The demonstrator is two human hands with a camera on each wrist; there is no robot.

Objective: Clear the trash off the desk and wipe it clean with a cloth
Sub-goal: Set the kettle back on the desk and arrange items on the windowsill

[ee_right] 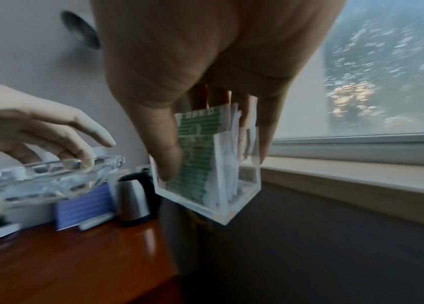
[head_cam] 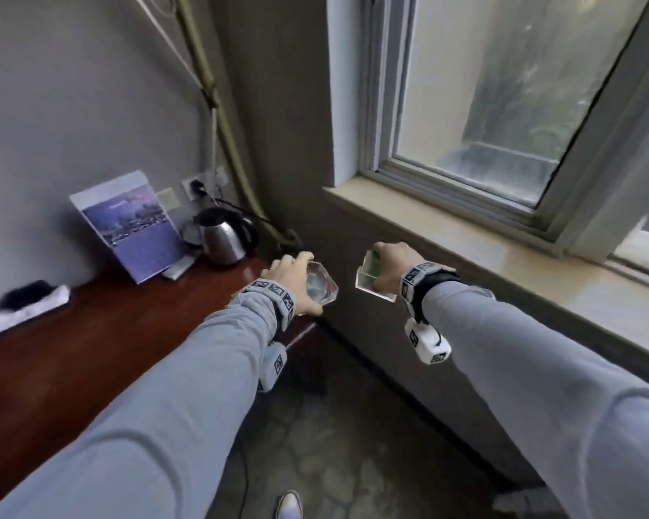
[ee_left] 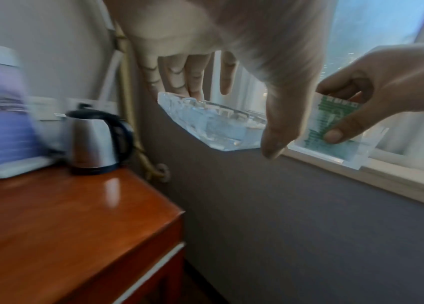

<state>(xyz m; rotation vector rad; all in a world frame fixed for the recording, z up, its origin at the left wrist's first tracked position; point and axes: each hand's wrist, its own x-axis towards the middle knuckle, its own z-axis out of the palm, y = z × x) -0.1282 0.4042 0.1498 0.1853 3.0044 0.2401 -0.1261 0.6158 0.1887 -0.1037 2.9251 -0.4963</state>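
Observation:
My left hand [head_cam: 301, 283] grips a clear glass ashtray [head_cam: 322, 288] by its rim, thumb on the near side and fingers on the far side. It hangs in the air just past the right end of the red-brown wooden desk [head_cam: 90, 354]. Close to its right, my right hand [head_cam: 384, 271] holds a clear acrylic box [head_cam: 373, 282] from above. In the right wrist view the box [ee_right: 206, 183] carries green and white sachets, with the thumb pressed on the green one. The ashtray [ee_left: 213, 125] looks empty.
A steel kettle [head_cam: 225, 234], a leaning purple brochure [head_cam: 135, 226] and a small white pad stand at the desk's back right. A blurred white and black bundle [head_cam: 27, 307] lies at the far left. The stone window sill [head_cam: 502, 267] runs along the right. Floor and a shoe [head_cam: 289, 505] are below.

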